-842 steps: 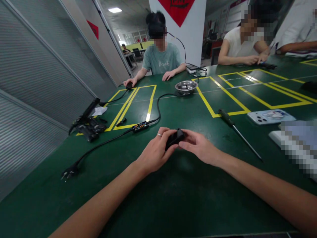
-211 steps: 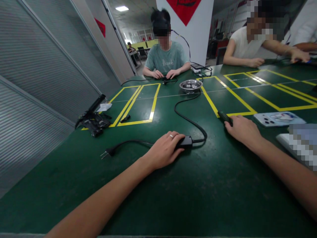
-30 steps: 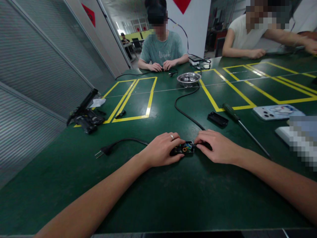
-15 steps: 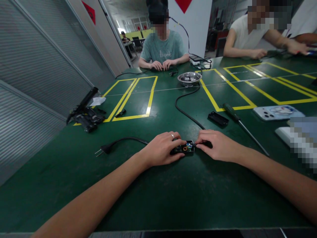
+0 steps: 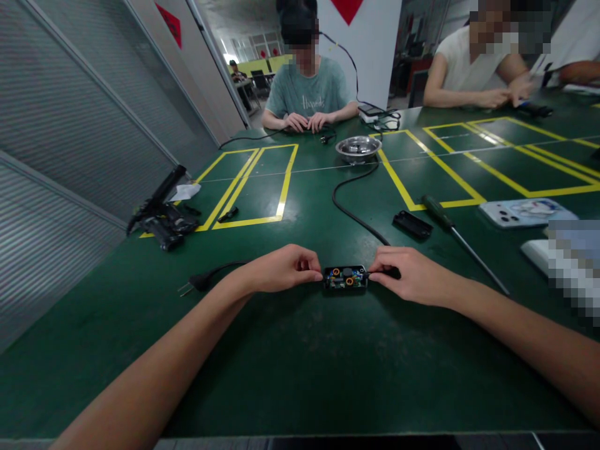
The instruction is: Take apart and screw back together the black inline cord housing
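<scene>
An open black power adapter case (image 5: 345,290) lies on the table between my hands, its circuit board (image 5: 347,272) with copper-coloured coils facing up. My left hand (image 5: 291,269) is closed in a pinch on the power cord at the case's left end; the fingers hide most of the grip. From behind that hand the cord runs left to a two-pin plug (image 5: 200,282). At the right end, my right hand (image 5: 407,272) pinches the black cable (image 5: 357,220) close to where it enters the case. This cable curves away toward the metal bowl.
Beyond my right hand lie a black case cover (image 5: 412,225), a screwdriver (image 5: 440,212) and a phone (image 5: 527,212). A metal bowl (image 5: 359,149) stands farther back. Black parts (image 5: 164,219) are heaped at left. Two people (image 5: 309,94) sit across the green table (image 5: 300,375).
My left hand has moved left off the top of the case to its left end, uncovering the board. My right hand stays put. The co-worker at right has drawn an arm in.
</scene>
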A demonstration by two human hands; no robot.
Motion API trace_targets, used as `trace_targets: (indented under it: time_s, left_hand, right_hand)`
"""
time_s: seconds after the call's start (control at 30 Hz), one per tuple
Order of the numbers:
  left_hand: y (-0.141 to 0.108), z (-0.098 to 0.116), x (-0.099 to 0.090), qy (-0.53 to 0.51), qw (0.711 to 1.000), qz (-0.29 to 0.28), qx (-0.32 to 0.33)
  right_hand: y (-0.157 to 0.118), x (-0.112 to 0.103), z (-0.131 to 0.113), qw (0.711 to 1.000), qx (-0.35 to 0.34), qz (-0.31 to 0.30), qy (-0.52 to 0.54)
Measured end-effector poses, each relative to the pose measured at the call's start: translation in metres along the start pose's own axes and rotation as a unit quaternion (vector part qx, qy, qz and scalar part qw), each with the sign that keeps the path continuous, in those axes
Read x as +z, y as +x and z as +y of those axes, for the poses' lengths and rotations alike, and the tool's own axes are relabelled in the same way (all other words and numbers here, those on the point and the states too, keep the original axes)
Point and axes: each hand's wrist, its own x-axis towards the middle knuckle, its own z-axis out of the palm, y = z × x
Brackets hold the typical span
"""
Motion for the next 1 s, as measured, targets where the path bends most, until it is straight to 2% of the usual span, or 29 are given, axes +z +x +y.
trace_targets:
  time_s: [0.2, 0.3, 0.43, 0.53, 0.67, 0.8, 0.9, 1.0]
  left_hand:
    - [0.000, 0.003, 0.002, 0.011, 1.000, 0.006, -0.006]
    - [0.001, -0.001, 0.003, -0.007, 1.000, 0.002, -0.003]
    - [0.004, -0.005, 0.006, -0.021, 1.000, 0.004, -0.006]
    - [0.005, -0.004, 0.009, -0.009, 1.000, 0.013, -0.005]
    - [0.004, 0.003, 0.012, 0.041, 0.998, 0.047, 0.007]
    - [0.002, 0.012, 0.018, 0.183, 0.978, 0.095, 0.041]
    - [0.002, 0.015, 0.022, 0.268, 0.955, 0.102, 0.081]
    - [0.003, 0.015, 0.023, 0.291, 0.946, 0.104, 0.098]
  right_hand:
    - [0.000, 0.005, -0.001, 1.000, -0.019, 0.013, -0.019]
    - [0.001, 0.001, 0.004, 0.994, -0.032, 0.071, -0.074]
    - [0.002, -0.006, 0.020, 0.959, 0.072, 0.189, -0.201]
    - [0.001, -0.006, 0.032, 0.924, 0.155, 0.226, -0.267]
    - [-0.001, -0.001, 0.040, 0.908, 0.195, 0.213, -0.304]
    - [-0.001, -0.002, 0.044, 0.904, 0.215, 0.183, -0.319]
    - [-0.001, -0.005, 0.049, 0.902, 0.223, 0.175, -0.324]
    - [-0.002, -0.007, 0.053, 0.906, 0.237, 0.178, -0.301]
